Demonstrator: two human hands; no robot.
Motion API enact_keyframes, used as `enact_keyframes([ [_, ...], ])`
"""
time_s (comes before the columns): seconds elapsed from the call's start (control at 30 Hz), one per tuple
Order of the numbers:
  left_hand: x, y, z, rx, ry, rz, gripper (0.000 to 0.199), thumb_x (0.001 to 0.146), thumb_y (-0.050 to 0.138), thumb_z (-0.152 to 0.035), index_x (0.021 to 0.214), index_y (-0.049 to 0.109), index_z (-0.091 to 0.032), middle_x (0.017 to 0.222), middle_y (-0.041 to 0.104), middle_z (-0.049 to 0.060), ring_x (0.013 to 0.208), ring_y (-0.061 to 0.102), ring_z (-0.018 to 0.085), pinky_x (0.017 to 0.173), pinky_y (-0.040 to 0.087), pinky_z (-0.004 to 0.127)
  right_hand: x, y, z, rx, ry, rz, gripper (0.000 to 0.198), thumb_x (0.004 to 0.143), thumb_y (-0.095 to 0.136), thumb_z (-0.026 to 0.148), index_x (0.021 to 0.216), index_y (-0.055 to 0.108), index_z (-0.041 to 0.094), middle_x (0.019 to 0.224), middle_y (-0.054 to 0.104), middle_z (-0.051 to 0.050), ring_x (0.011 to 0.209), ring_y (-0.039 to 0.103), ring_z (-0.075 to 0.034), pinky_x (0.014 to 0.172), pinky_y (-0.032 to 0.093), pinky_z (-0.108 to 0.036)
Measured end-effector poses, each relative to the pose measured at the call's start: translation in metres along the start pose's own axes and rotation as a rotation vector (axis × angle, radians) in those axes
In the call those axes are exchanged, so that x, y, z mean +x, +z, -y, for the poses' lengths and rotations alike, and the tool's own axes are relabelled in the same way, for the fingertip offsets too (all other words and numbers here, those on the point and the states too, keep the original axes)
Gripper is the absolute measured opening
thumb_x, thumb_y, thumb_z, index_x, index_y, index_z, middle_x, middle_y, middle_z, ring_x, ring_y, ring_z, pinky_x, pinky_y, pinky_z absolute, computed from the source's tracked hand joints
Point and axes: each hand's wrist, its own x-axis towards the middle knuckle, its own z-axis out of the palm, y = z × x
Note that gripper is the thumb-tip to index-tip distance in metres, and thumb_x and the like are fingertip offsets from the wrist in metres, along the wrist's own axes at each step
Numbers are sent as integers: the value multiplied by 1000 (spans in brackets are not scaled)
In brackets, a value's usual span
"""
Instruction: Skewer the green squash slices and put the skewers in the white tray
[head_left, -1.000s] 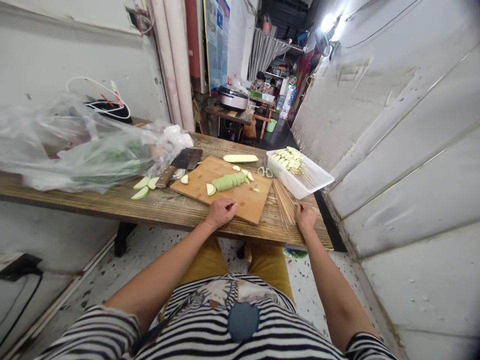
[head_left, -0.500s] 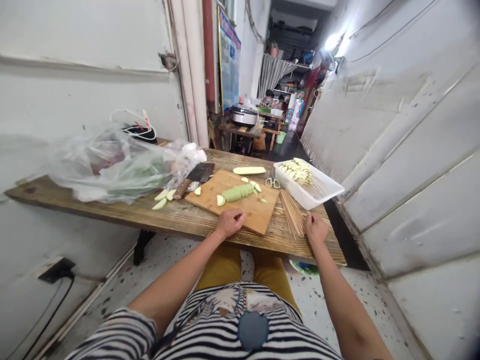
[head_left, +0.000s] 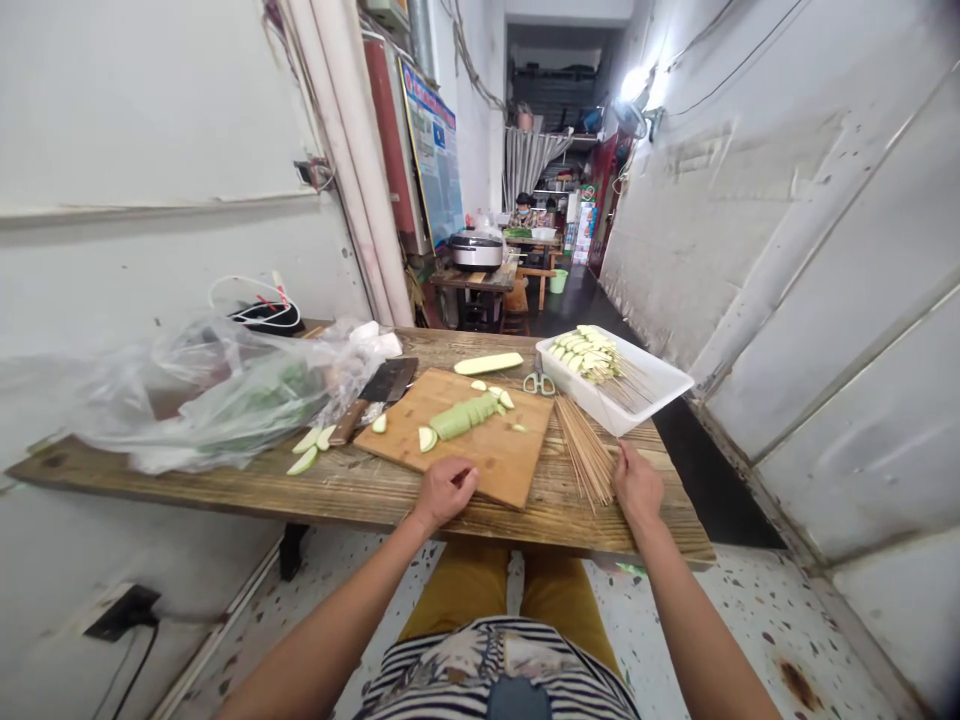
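My left hand [head_left: 448, 490] is closed in a loose fist at the front edge of the wooden cutting board [head_left: 491, 470], with nothing showing in it. On the board lies a row of sliced green zucchini [head_left: 463, 417], a few cut pieces around it. My right hand [head_left: 639, 487] is pinched closed beside a fanned bundle of bamboo skewers [head_left: 585, 455], just below the near corner of a white plastic tray [head_left: 652, 395]. Whatever its fingertips hold is too small to make out. Skewered zucchini slices [head_left: 583, 352] fill the tray's left part.
Behind the board lie a long zucchini half [head_left: 488, 364] and scissors [head_left: 538, 383]. A cleaver [head_left: 375, 395] rests at its left, near loose zucchini pieces [head_left: 303, 460] and plastic bags [head_left: 225, 390] of vegetables. Farther back, a person [head_left: 523, 212] sits at another table.
The view has shifted, so the table sits lower in the picture and the person at the back shows more plainly. Both hands keep their places by the board and skewers.
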Motion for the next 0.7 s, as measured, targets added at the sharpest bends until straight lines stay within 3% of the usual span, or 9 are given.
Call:
enact_keyframes([
  [0.17, -5, -5, 2, 35, -27, -69, 25, 83, 47, -27, 66, 62, -17, 62, 62, 4, 59, 56, 13, 60, 44, 26, -5, -2, -3, 40, -51, -66, 32, 89, 41, 21, 106, 68, 15, 97, 71, -9, 78, 64, -19, 60, 41, -24],
  [0.3, -3, -28, 23, 150, -52, -177, 20, 83, 50, -29, 93, 63, -17, 87, 67, 8, 82, 61, 18, 78, 48, 32, -7, -2, -3, 75, -72, -116, 34, 90, 39, 24, 103, 68, 13, 98, 71, -10, 81, 65, -20, 62, 44, -25],
  [0.37, 3, -42, 39, 231, -66, -122, 34, 81, 53, -32, 111, 57, -17, 110, 63, 12, 104, 57, 22, 93, 42, 38, -8, -2, -3, 96, -89, -123, 34, 91, 38, 24, 102, 68, 12, 98, 71, -11, 82, 65, -19, 65, 46, -25],
  [0.47, 15, -57, 61, 313, -156, 21, 53, 77, 56, -40, 124, 48, -16, 126, 55, 14, 118, 50, 27, 100, 37, 45, -8, -2, -3, 126, -119, -112, 35, 91, 38, 25, 102, 68, 12, 98, 71, -11, 84, 65, -20, 68, 47, -26],
  [0.6, 31, -66, 75, 297, -260, 220, 56, 75, 55, -43, 123, 49, -15, 124, 58, 13, 113, 54, 27, 96, 41, 42, -9, -4, -3, 176, -158, -105, 33, 92, 38, 24, 101, 67, 13, 98, 71, -11, 86, 65, -19, 72, 49, -26],
  [0.7, 41, -71, 77, 296, -248, 320, 47, 76, 53, -42, 116, 56, -16, 112, 64, 10, 102, 60, 25, 89, 45, 37, -10, -6, -2, 204, -171, -115, 31, 92, 39, 23, 101, 66, 13, 97, 71, -10, 86, 65, -19, 75, 49, -27],
])
